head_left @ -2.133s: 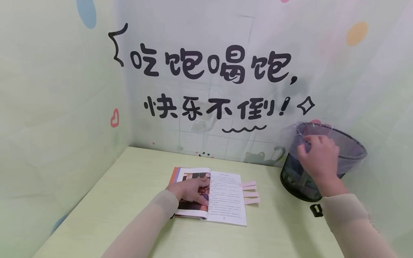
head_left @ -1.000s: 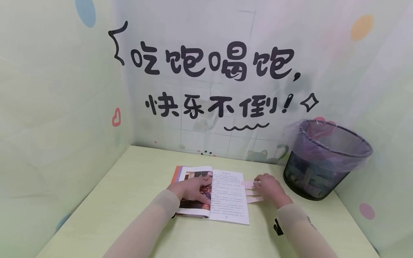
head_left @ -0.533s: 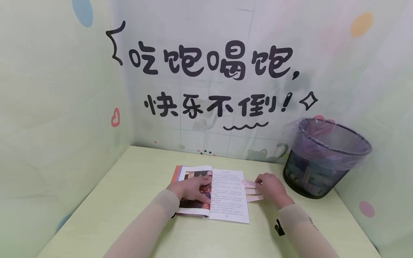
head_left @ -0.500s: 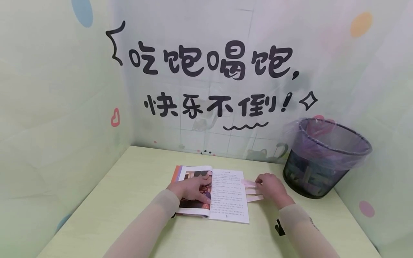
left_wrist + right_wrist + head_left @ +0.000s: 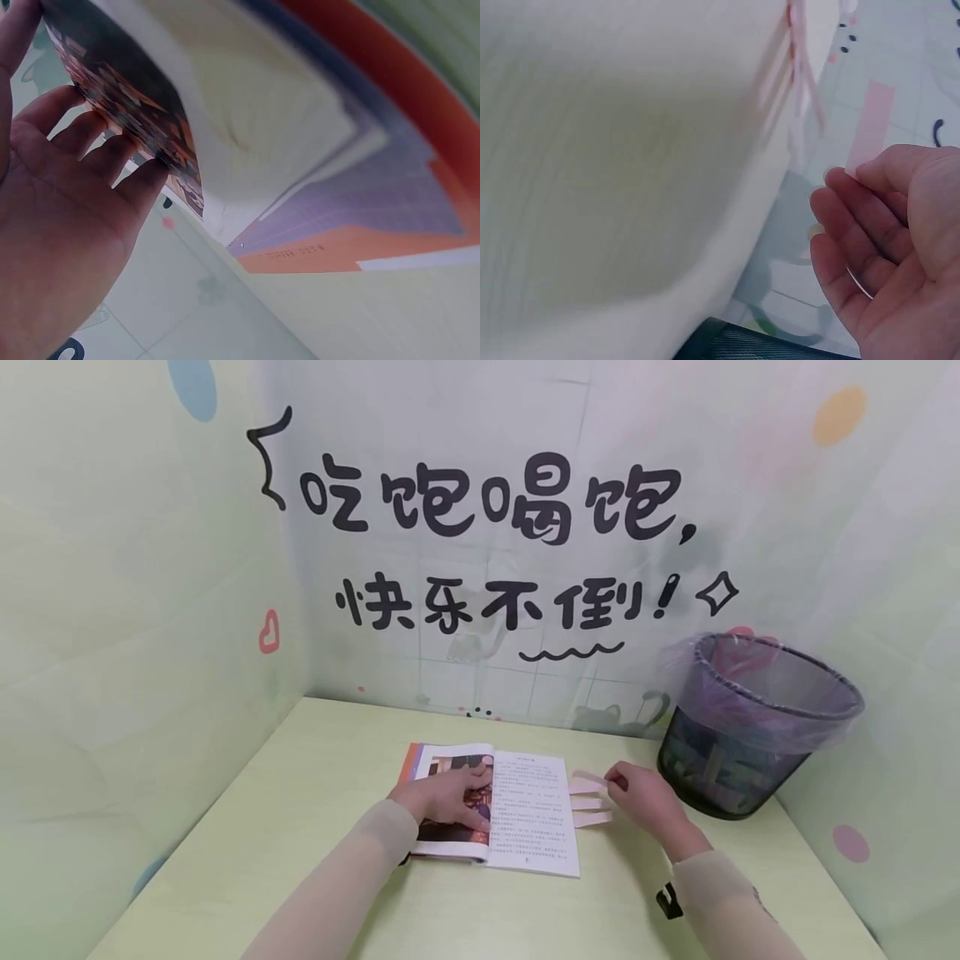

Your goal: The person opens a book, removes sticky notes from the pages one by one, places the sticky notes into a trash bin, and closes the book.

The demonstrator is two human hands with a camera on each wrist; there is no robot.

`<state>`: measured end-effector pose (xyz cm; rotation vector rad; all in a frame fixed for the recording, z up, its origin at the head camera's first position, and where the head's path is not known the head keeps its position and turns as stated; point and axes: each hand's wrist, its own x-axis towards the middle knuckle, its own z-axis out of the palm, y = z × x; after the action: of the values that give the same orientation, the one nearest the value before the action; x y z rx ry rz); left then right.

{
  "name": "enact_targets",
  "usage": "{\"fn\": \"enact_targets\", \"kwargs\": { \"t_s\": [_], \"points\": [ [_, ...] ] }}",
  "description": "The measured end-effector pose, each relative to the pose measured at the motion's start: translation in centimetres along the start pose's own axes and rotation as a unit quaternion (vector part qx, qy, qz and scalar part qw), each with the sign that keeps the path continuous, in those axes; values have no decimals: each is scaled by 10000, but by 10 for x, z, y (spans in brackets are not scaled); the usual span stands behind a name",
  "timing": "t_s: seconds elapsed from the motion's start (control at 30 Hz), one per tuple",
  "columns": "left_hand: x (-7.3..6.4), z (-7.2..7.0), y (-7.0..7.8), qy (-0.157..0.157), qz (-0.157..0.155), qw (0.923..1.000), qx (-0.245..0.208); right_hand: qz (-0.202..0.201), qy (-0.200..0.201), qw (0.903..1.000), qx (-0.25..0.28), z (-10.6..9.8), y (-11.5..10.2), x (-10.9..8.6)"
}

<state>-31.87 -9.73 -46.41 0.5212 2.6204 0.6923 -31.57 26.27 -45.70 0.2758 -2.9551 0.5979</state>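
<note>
An open book point(image 5: 532, 827) lies on the table, a colour picture on its left page and printed text on the right. My left hand point(image 5: 438, 797) rests on the picture page with fingers spread, holding it flat; in the left wrist view the fingertips touch the picture point(image 5: 124, 97). Between thumb and forefinger, my right hand point(image 5: 645, 793) pinches a pink sticky tab point(image 5: 874, 116), which is off the book and in the air just right of the page edge. Several other pink sticky tabs point(image 5: 592, 819) still stick out from the book's right edge.
A dark mesh wastebasket point(image 5: 738, 777) with a clear plastic liner stands at the right, behind my right hand. Printed curtain walls point(image 5: 480, 543) with black lettering enclose the pale table point(image 5: 345, 727) at the back and sides.
My right hand came from the wastebasket to the tabs at the book's edge and took hold of the top one. It has since moved slightly right, and that tab came free. My left hand stayed.
</note>
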Motion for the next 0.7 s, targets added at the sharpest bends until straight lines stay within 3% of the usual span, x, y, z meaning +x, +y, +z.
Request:
{"fn": "enact_targets", "kwargs": {
  "t_s": [0.2, 0.5, 0.7],
  "points": [
    [-2, 0, 1, -25, -16, 10000, -8, -251, 512, 9978, 340, -29, -13, -22],
    [0, -3, 3, -47, -85, 9999, -30, -806, 1762, 9805, 327, -106, -29, -31],
    [-2, -3, 2, -55, -50, 9999, -72, -557, 2375, 9697, 142, -163, -14, -28]
  ]
}}
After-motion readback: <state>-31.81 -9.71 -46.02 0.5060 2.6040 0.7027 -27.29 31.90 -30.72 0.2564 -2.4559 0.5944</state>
